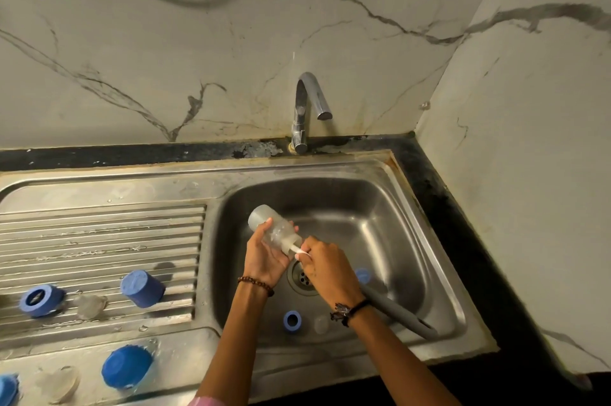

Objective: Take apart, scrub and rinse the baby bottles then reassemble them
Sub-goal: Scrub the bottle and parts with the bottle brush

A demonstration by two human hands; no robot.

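Note:
Over the sink basin (390, 207) my left hand (266, 252) grips a clear baby bottle (269, 223), tilted with its base up to the left and its mouth down to the right. My right hand (322, 265) grips the white handle of a bottle brush (299, 251) whose head is inside the bottle. A blue collar ring (292, 320) and a clear teat (320, 324) lie on the basin floor, with another blue piece (363, 275) behind my right wrist.
On the ribbed drainboard (99, 240) stand a blue cap (142, 288), a blue ring (40, 300) and a clear teat (90, 305). Nearer lie a bottle with a blue cap (127, 366), a clear part (62, 384) and a blue piece (7, 389). The tap (307, 108) is dry; a grey hose (396, 313) lies in the basin.

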